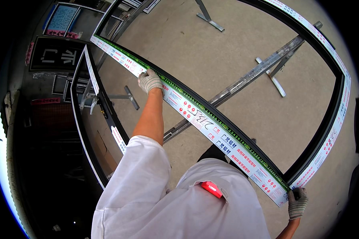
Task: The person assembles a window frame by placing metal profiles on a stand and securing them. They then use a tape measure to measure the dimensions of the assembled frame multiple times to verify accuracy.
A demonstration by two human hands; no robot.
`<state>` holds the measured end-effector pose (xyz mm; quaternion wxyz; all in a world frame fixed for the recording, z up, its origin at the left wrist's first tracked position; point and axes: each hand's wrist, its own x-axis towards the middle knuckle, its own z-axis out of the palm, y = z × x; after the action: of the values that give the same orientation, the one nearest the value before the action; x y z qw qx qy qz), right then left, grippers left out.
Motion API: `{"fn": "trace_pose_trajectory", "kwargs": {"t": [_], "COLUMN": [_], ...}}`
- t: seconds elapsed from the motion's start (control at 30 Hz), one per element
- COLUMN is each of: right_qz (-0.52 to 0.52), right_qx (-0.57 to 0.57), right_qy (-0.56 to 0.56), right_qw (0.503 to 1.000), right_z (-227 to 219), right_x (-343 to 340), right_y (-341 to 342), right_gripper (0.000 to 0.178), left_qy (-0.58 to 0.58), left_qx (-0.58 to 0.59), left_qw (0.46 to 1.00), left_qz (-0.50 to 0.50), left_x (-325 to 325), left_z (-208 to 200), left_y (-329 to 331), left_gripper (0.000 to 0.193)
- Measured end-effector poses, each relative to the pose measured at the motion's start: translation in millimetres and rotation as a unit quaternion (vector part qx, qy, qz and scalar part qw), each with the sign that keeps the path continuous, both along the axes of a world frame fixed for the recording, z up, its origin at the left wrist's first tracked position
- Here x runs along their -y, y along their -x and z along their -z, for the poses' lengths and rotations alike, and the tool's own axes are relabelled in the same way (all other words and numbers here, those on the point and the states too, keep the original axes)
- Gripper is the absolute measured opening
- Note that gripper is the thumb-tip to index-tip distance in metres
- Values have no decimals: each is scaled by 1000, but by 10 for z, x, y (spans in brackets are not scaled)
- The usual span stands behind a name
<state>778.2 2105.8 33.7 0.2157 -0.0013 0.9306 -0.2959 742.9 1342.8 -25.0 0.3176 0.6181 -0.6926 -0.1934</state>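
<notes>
A large black window frame [311, 147], faced with white printed protective film, lies raised in front of me. Along its near bar [223, 144] runs the green blade of a tape measure [201, 106], from the far left corner to the near right one. My left hand [149, 81], in a striped knit glove, is closed over the bar left of its middle, fingertips beside the blade. Also gloved, my right hand [298, 203] is closed at the near right corner, gripping the tape's end there. The tape's case cannot be made out.
Metal stands hold the frame up; one steel beam [259, 69] crosses beneath it, with feet on the concrete floor [179, 40]. A second, narrower frame [77, 99] stands at the left. Behind it are a dark sign board [54, 54] and leaning frames. A red object [211, 189] pokes from my shirt pocket.
</notes>
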Motion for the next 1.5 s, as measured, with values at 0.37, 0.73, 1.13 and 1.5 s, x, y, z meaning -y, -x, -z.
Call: {"fn": "trace_pose_trajectory", "kwargs": {"t": [0.37,0.73,1.13,1.5], "right_qz": [10,-1,12,-1], "right_qx": [8,12,21,-9], "right_qy": [-3,-14,-16,-10], "right_qw": [1000,1000,1000,1000], "right_z": [-28,-39,-75,-64], "right_x": [45,60,92,143], "right_y": [-11,11,15,-10], "right_gripper": [15,15,15,15], "left_qy": [-2,-5,-7,48], "left_qx": [103,100,108,91], "left_qw": [995,995,993,992], "left_qz": [-6,-22,-42,-67], "left_x": [67,129,80,150], "left_z": [121,178,110,158], "left_y": [49,49,110,57], "left_gripper": [49,50,47,40]}}
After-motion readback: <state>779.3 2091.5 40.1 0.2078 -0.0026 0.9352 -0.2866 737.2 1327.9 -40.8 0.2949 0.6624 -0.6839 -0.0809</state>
